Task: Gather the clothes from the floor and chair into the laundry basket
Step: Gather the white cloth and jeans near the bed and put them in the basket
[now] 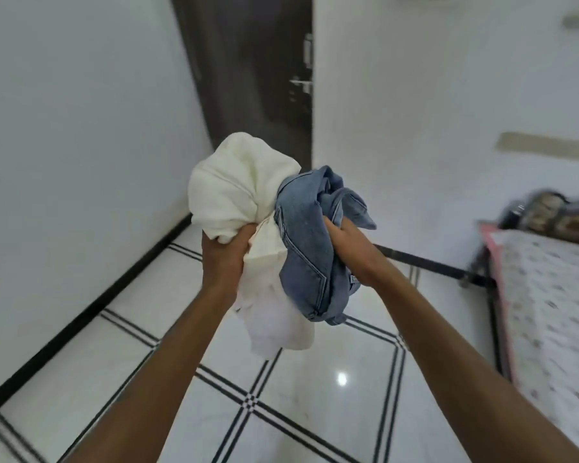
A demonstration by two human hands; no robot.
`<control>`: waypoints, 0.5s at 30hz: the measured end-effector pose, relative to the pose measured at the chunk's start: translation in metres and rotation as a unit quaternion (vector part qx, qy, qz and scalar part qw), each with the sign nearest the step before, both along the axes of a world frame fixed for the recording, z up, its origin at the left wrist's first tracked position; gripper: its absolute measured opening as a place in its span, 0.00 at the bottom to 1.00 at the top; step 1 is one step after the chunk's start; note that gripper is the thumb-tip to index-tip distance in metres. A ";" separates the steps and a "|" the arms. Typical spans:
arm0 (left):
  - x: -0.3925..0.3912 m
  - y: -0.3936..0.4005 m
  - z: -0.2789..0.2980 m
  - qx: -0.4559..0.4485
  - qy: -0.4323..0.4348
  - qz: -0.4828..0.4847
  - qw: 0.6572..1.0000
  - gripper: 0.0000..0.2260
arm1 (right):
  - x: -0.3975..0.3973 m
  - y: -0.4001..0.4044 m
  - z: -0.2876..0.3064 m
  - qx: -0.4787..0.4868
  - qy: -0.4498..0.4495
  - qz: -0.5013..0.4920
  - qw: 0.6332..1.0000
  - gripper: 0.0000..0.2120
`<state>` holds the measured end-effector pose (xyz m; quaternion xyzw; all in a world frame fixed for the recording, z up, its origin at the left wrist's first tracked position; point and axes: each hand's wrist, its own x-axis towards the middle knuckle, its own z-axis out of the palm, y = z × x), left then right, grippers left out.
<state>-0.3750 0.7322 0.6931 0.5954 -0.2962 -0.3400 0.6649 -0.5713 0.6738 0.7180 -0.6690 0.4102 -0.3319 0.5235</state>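
White wall [64, 111] at left, black skirting along its foot. Left hand [223, 253] raised mid-scene, fingers curled round bunched cream cloth [234, 192]; cloth's tail hangs below fist. Jeans [306, 242] touching cloth on its right, crumpled, gripped by right hand [351, 250]. Both garments held up in air above white tiled floor [301, 389] with black lines. Dark door [254, 71] far behind, metal handle on it. Bed [549, 312] with patterned sheet at right edge.

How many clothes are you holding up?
2. A cream cloth is bunched in the left hand, and blue jeans are gripped by the right hand. More could be hidden inside the bundle.
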 end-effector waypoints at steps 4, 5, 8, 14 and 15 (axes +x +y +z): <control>0.107 0.048 0.019 -0.044 -0.006 0.100 0.994 0.32 | 0.127 0.015 0.024 -0.015 -0.008 0.101 0.995 0.08; 0.138 0.066 0.022 -0.059 -0.004 0.130 0.990 0.33 | 0.165 0.023 0.029 -0.026 -0.006 0.118 0.993 0.08; 0.226 0.116 0.029 -0.101 0.011 0.215 0.971 0.31 | 0.276 0.050 0.040 -0.040 -0.011 0.172 0.984 0.12; 0.370 0.232 0.050 -0.116 0.022 0.379 0.918 0.35 | 0.468 0.133 0.056 -0.027 -0.058 0.302 0.951 0.18; 0.388 0.249 0.050 -0.121 0.023 0.399 0.909 0.35 | 0.493 0.147 0.057 -0.024 -0.060 0.326 0.943 0.20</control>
